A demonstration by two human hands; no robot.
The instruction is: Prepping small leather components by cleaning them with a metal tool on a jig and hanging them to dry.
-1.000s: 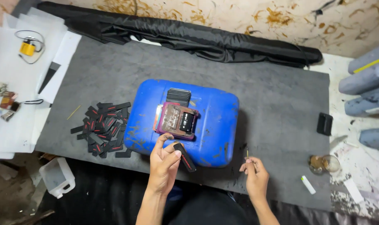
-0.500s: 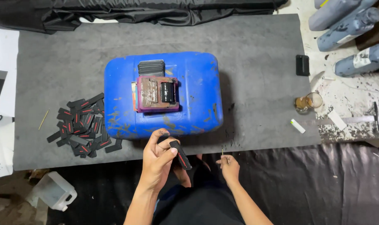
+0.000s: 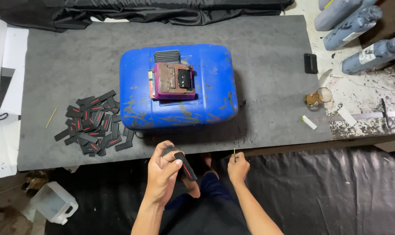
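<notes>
Black strip with red stripe (image 3: 186,166) sits gripped in the left hand (image 3: 163,172), now lower, off the tabletop (image 3: 267,74) edge. The right hand (image 3: 238,167) pinches a thin stick (image 3: 234,150), its tip too small to make out; both forearms run out of frame.

Our left hand (image 3: 162,172), a second ago up against the near edge of the blue canister (image 3: 178,87), now sits back off the mat with the black strip (image 3: 185,166) in its fingers. Our right hand (image 3: 238,167) has also drawn back, pinching the thin stick (image 3: 235,150) upright.
</notes>
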